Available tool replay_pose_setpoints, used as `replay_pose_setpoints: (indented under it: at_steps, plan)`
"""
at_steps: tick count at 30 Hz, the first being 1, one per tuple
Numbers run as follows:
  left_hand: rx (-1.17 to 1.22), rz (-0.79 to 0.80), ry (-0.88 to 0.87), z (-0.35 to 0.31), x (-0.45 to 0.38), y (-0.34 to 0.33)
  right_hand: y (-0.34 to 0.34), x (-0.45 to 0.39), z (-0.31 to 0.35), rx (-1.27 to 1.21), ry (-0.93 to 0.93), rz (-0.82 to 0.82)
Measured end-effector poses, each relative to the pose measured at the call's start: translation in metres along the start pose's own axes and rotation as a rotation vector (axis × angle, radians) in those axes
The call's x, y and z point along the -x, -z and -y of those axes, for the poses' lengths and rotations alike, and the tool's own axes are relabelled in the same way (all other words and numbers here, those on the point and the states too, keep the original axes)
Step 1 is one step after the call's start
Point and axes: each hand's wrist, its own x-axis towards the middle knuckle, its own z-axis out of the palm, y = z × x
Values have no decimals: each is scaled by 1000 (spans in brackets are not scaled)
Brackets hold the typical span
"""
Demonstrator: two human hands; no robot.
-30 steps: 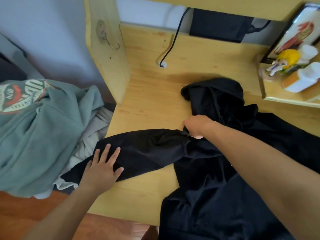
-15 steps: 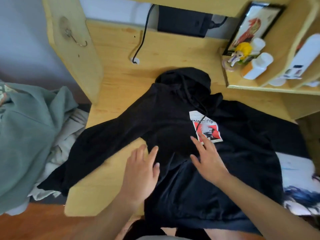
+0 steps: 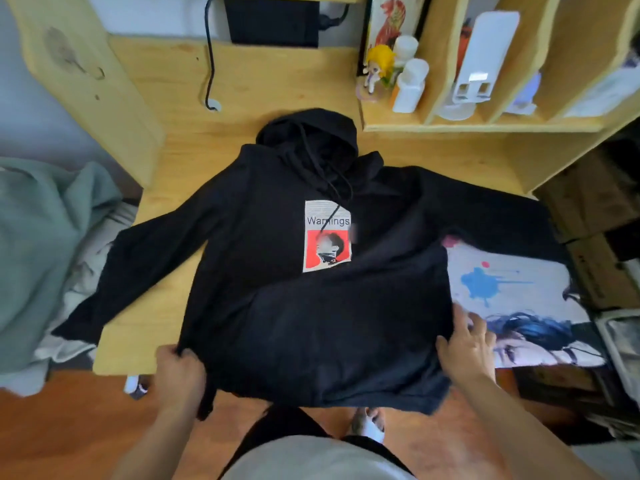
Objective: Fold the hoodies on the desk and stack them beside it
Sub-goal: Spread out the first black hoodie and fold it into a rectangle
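Observation:
A black hoodie with a red and white "Warnings" print lies face up on the wooden desk, hood toward the back wall. Its left sleeve hangs off the desk's left edge and its right sleeve runs toward the shelves. The bottom hem droops over the front edge. My left hand grips the hem's left corner. My right hand holds the right side of the hem, fingers partly spread over the fabric. A grey-green hoodie lies heaped to the left of the desk.
A printed desk mat shows under the hoodie on the right. Shelf compartments at the back right hold a figurine, white bottles and a white stand. A black cable runs down the back. Brown cardboard boxes stand at far right.
The hoodie was spread flat from a bunched state. Both hands slid from the chest down to the bottom hem and took hold of its corners. The view shifted right.

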Motion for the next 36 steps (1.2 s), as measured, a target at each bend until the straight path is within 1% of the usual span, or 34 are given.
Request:
replay_pose_setpoints:
  at_steps: [2, 3, 5, 7, 8, 9, 11, 13, 14, 15, 17, 20, 22, 23, 25, 27, 29, 30, 31, 34, 36]
  plan:
    - [-155, 39, -35, 19, 14, 6, -11, 16, -17, -37, 150, 47]
    - [-209, 69, -58, 24, 19, 7, -14, 21, -26, -42, 185, 73]
    - [-350, 103, -106, 28, 27, 7, -10, 25, -38, -24, 164, 85]
    - [-526, 48, -197, 25, 32, 7, 1, 25, -41, 75, 109, 64]
    - [-585, 2, -282, 22, 31, 5, 7, 23, -35, 155, 113, 35]
    - [-630, -35, -386, 14, 30, 2, 14, 20, -23, 201, 145, 0]
    - [-664, -41, -571, -12, 21, -8, 25, 9, 12, 161, 294, -24]
    - [-692, 6, -687, -42, 9, -27, 32, -5, 59, 91, 490, 66]
    - [-720, 29, -750, -57, 2, -39, 35, -11, 85, 61, 546, 124]
    - [-756, 41, -814, -71, -6, -49, 38, -17, 111, 37, 578, 167]
    - [-819, 23, -906, -98, -33, -63, 45, -29, 161, 10, 616, 166]
    - [-811, -70, -919, -123, -104, -61, 60, -67, 243, 21, 698, 62]
    - [-878, -34, -937, -119, -149, -55, 67, -104, 303, 3, 701, -29]
    - [-913, 1, -949, -114, -165, -55, 69, -124, 331, 2, 678, -67]
    - [-890, 48, -954, -106, -182, -58, 71, -163, 378, 82, 593, -86]
    - [-868, 70, -950, -105, -185, -61, 71, -194, 412, 209, 496, -57]
    - [-870, 104, -933, -109, -187, -60, 71, -212, 433, 231, 414, -23]
    - [-865, 121, -922, -113, -188, -57, 72, -215, 439, 191, 393, -28]
    - [-879, 149, -907, -118, -188, -54, 75, -212, 443, 122, 405, -68]
    - [-959, 263, -860, -133, -182, -43, 95, -169, 437, -219, 567, -338]
    - [-971, 317, -841, -143, -176, -35, 107, -119, 409, -376, 652, -473]
